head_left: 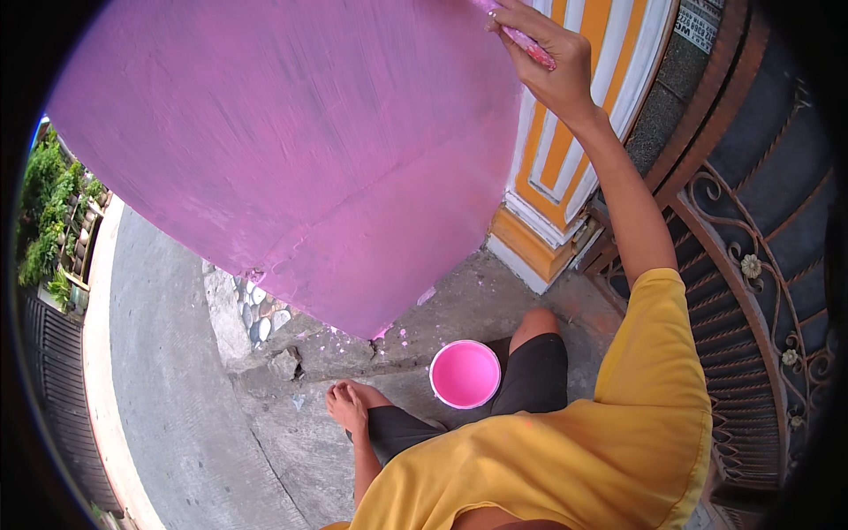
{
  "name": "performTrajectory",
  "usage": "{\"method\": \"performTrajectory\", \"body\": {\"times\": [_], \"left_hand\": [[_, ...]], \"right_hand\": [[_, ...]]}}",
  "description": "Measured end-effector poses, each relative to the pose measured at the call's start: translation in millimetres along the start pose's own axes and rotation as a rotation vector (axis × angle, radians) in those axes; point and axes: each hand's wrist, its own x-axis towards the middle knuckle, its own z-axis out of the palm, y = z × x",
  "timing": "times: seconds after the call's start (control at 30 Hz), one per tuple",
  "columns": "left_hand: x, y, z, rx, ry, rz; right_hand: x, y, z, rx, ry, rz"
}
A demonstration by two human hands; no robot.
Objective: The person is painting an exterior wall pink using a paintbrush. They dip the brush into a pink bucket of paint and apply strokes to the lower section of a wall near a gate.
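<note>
Right hand (pixel 560 67) gripping paint-smeared handle (pixel 535 53), pink wall (pixel 309 159), left hand (pixel 346 407) loose over knee (pixel 376 397), lettered white label (pixel 697 29)

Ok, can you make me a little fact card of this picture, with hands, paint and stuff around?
Right hand: gripping a pink-smeared handle
Left hand: resting on the left knee
Bucket: on the ground between the legs, pink inside
Wall: pink, streaky
Beside wall: orange-and-white column
Far right: dark metal gate
</note>
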Motion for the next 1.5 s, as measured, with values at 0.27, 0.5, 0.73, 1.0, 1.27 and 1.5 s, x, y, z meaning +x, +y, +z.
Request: {"method": "performTrajectory", "body": {"times": [0.27,0.5,0.73,1.0,1.27,1.5], "left_hand": [[1.5,6.0,-4.6,-0.043,0.004,0.031],[2.2,0.4,2.0,-0.017,0.036,0.015],[0.9,6.2,4.7,-0.044,0.037,-0.004],[-0.5,5.3,-0.1,-0.091,0.019,-0.023],[4.3,4.0,-4.2,-0.028,-0.038,-0.077],[3.5,-6.3,5.7,-0.037,-0.001,-0.049]], "right_hand": [[-129.9,-86.8,-20.0,0.035,-0.726,0.222],[13.1,-45.6,6.1,0.061,-1.034,0.248],[94.1,-18.7,-13.3,-0.089,-0.348,0.097],[-70.9,-79.6,7.9,0.013,-0.51,0.17],[6.4,-67.8,12.9,0.153,-1.061,0.322],[124.5,-57.1,4.1,-0.017,-0.244,-0.041]]}}
